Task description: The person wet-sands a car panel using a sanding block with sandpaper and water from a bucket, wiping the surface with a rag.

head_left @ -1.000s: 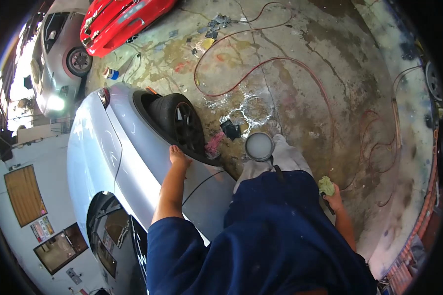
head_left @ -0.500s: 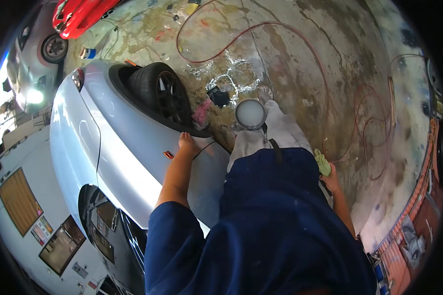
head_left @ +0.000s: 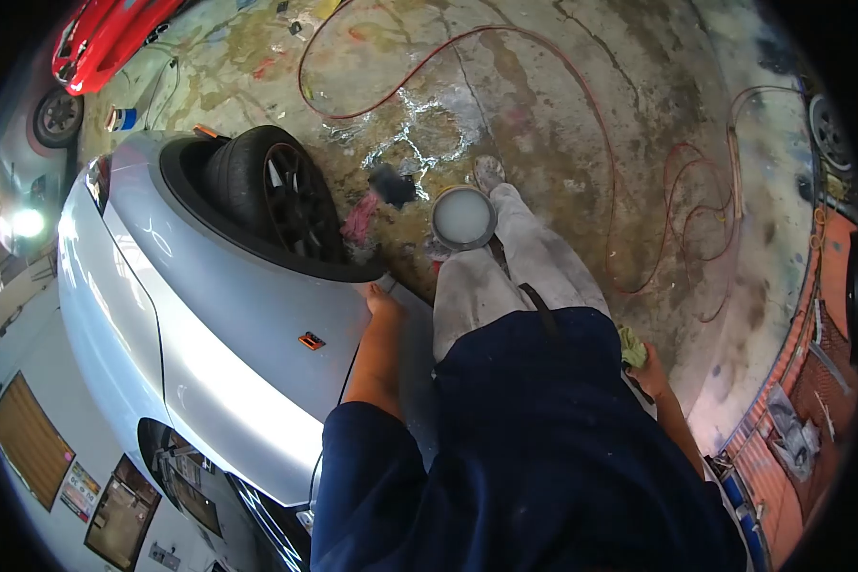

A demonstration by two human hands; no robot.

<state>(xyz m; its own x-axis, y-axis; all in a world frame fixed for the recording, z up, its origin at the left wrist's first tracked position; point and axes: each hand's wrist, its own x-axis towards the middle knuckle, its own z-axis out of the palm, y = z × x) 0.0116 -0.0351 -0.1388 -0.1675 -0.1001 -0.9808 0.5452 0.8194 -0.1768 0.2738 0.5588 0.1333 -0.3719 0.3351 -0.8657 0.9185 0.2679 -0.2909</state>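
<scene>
My left hand rests on the silver-blue car's side panel, close behind the wheel arch and beside the panel gap. Its fingers are small in view and seem to lie against the surface, with nothing visible in them. An orange side marker sits on the panel to its left. The front wheel stands turned outward in the arch. Down at my right side, my right hand is closed on a crumpled light-green cloth.
A bucket of cloudy liquid stands on the wet concrete by my feet. Beyond it lie a dark pad and a pink cloth. A red hose loops across the floor. A red car part is at far left.
My left hand has slid from the wheel arch edge back along the panel, toward the panel gap. The view has shifted slightly rightward along the car. My right hand still holds the cloth.
</scene>
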